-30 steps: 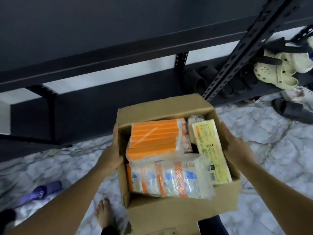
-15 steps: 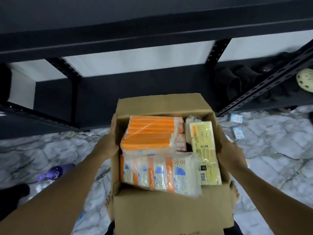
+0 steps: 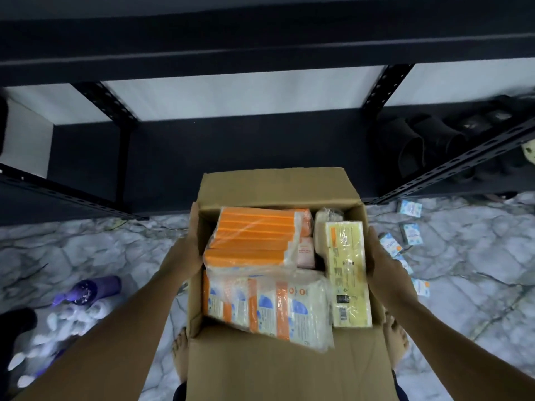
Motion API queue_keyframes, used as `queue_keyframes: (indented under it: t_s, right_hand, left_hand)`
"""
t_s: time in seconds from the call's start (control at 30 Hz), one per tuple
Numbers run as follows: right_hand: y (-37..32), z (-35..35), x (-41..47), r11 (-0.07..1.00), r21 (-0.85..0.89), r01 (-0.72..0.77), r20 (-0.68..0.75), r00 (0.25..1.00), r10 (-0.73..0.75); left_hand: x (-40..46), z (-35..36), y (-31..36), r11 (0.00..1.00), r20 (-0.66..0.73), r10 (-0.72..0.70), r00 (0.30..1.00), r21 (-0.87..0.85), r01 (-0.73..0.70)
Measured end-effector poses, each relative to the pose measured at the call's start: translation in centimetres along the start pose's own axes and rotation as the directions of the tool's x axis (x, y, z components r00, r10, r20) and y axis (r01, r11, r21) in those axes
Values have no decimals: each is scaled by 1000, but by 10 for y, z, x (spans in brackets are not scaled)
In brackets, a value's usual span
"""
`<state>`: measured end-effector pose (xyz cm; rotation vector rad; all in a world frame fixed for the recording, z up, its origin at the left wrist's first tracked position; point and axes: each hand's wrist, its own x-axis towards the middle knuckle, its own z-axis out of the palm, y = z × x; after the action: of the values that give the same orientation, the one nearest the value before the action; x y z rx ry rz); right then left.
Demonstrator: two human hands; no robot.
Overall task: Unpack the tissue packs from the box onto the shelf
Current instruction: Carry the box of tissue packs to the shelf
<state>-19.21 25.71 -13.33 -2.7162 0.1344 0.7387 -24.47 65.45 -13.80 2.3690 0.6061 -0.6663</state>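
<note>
An open cardboard box [image 3: 269, 369] is held in the air over the floor, in front of a black metal shelf [image 3: 231, 151]. My left hand [image 3: 185, 250] grips its left wall and my right hand [image 3: 385, 267] presses its right wall. Inside lie an orange tissue pack [image 3: 254, 237] at the back left, a clear-wrapped white and orange tissue bundle [image 3: 272, 308] at the front, and a yellow pack [image 3: 347, 273] along the right side. Smaller pink and beige packs [image 3: 307, 251] sit between them.
Black slippers [image 3: 417, 143] stand on the low shelf board at the right. Several small tissue packets [image 3: 411, 237] lie on the marble floor at the right. A purple bottle [image 3: 86, 292] and white clutter lie at the left. My bare feet show under the box.
The view has swung left and down along the shelf; the box stays in both hands and now sits square before the lower shelf bay. The pale clogs have left the view.
</note>
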Motion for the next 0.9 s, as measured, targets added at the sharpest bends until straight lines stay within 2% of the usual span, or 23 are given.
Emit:
queue_keyframes:
  t_s: [0.17,0.27,0.43,0.6,0.77,0.9]
  right_hand:
    - [-8,-12,4,998,-56,4,7,1000,-3]
    - [-16,-20,18,993,-116,33,-23,999,-36]
    - [-25,-29,61,979,-135,156,-50,985,-164]
    - [-27,-33,91,989,-21,149,-13,989,-149]
    - [-22,-40,108,963,260,65,36,996,-77]
    - [-23,-52,120,923,386,8,110,992,-54]
  left_hand:
    - [9,4,-10,999,-35,-48,998,20,49]
    - [9,3,-17,983,-119,-177,977,15,180]
    - [-6,7,-9,999,-187,-31,982,-17,28]
    - [-1,1,-14,992,-215,-31,976,-125,4]
    - [12,-10,-18,987,-204,28,979,-149,-59]
    - [21,-16,-16,979,-154,3,988,-200,-34]
